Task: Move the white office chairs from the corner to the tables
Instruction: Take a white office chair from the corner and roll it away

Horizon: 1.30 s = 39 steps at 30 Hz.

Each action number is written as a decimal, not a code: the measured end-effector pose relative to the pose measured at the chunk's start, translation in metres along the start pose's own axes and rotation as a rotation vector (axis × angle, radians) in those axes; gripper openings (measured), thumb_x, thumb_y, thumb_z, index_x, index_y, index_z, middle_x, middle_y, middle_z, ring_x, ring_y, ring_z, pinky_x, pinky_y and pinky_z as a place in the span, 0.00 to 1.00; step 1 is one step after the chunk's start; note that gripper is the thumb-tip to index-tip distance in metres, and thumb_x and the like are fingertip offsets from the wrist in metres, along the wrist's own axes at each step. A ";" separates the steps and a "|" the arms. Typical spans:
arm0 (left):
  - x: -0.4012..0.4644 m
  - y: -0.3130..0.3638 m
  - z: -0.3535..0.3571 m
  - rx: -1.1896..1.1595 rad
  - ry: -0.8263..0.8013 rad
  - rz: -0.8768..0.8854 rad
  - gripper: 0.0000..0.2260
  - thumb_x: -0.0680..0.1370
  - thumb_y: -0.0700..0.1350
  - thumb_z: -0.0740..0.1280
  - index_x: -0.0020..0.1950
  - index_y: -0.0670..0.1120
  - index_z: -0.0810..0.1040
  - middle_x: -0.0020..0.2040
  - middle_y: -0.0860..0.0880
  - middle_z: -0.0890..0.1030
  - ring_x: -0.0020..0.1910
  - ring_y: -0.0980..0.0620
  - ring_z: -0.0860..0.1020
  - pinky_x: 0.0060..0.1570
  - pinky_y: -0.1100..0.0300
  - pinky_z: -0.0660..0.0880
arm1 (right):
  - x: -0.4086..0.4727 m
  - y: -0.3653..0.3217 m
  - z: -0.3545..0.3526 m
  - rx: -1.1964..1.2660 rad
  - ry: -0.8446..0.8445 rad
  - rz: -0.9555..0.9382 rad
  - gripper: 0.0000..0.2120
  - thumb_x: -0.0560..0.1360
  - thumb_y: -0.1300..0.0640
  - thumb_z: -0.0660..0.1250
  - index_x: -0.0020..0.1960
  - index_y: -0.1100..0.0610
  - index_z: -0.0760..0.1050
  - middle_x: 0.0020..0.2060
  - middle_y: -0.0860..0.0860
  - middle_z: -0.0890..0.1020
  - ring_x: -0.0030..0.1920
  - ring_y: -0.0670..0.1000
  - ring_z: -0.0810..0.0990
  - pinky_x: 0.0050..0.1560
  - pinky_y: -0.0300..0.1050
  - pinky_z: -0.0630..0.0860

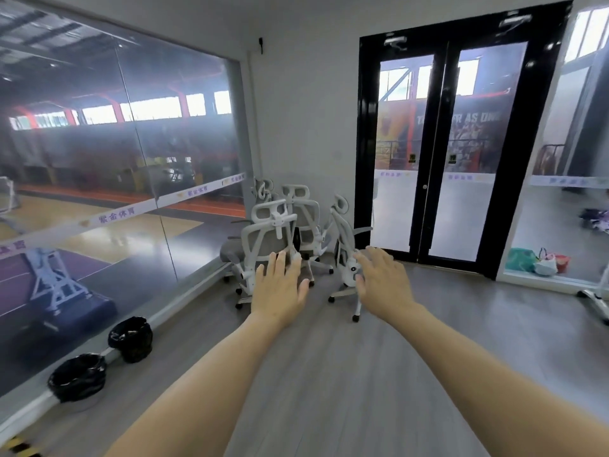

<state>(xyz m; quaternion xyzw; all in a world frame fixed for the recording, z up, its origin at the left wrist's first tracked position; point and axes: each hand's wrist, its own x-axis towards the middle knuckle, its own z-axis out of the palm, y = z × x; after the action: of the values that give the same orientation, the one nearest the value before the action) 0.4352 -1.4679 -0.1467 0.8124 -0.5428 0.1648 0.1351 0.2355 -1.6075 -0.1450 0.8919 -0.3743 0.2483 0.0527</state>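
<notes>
by the corner stand four white office chairs (280, 232); both hands, left (280, 288) and right (384, 282), spread, holding nothing.

Both hands (280, 288) (384, 280) reach, fingers spread, toward white chairs (268, 235).

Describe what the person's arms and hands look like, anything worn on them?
Both arms are bare as far as the picture shows, with no sleeves in view. The left hand and right hand wear no gloves, and no watch, bracelet or ring is visible on either. The fingernails look short and unpainted, though the picture is slightly blurred.
</notes>
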 end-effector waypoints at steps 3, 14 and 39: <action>0.065 -0.021 0.041 -0.001 -0.024 -0.025 0.28 0.84 0.59 0.47 0.82 0.52 0.59 0.83 0.43 0.57 0.83 0.41 0.52 0.78 0.43 0.53 | 0.073 0.016 0.053 -0.007 -0.028 -0.042 0.25 0.80 0.52 0.63 0.76 0.51 0.65 0.74 0.55 0.67 0.75 0.59 0.64 0.66 0.60 0.70; 0.337 -0.117 0.187 -0.025 -0.058 -0.147 0.28 0.85 0.59 0.49 0.84 0.53 0.53 0.85 0.44 0.51 0.84 0.42 0.47 0.81 0.40 0.49 | 0.355 0.065 0.220 0.018 -0.067 -0.086 0.22 0.82 0.49 0.59 0.76 0.49 0.64 0.74 0.53 0.66 0.76 0.56 0.63 0.67 0.58 0.69; 0.782 -0.215 0.475 0.057 -0.217 -0.480 0.26 0.86 0.57 0.51 0.84 0.52 0.56 0.84 0.44 0.55 0.83 0.41 0.52 0.80 0.42 0.53 | 0.845 0.194 0.574 0.231 -0.277 -0.270 0.23 0.84 0.48 0.55 0.78 0.50 0.64 0.78 0.57 0.65 0.78 0.58 0.61 0.73 0.58 0.64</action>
<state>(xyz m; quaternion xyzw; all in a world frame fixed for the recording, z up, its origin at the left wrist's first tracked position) 0.9705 -2.2318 -0.2635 0.9343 -0.3409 0.0550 0.0884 0.8363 -2.4492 -0.2550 0.9595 -0.2245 0.1555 -0.0688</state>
